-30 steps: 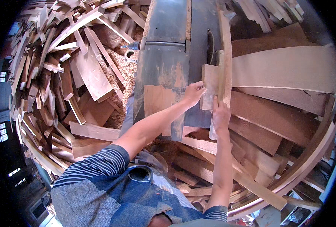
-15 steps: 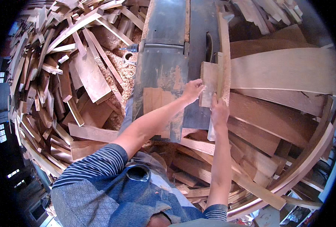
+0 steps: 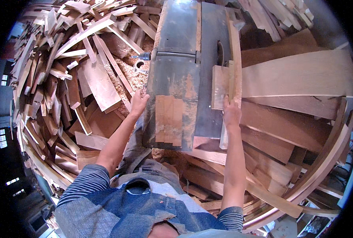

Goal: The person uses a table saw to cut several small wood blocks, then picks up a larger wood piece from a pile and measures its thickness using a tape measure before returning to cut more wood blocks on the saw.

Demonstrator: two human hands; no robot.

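My right hand grips the near end of a short wooden block, one finger lying along its top. The block rests on the machine's dark metal table, against a narrow wooden strip beside the long wooden fence. Just beyond the block, a round saw blade stands up through a slot. My left hand is at the table's left edge, thumb and fingers apart, holding nothing. Several thin wooden pieces lie side by side on the table between my hands.
Piled offcuts fill the left side, with wood shavings beside the machine. A dark cylindrical fitting juts from its left edge. Wide boards lie stacked on the right, and more long boards lie near my right forearm.
My left hand has left the wooden block and swung left to the table's edge, uncovering the thin pieces. The right hand stays on the block. The view has shifted slightly.
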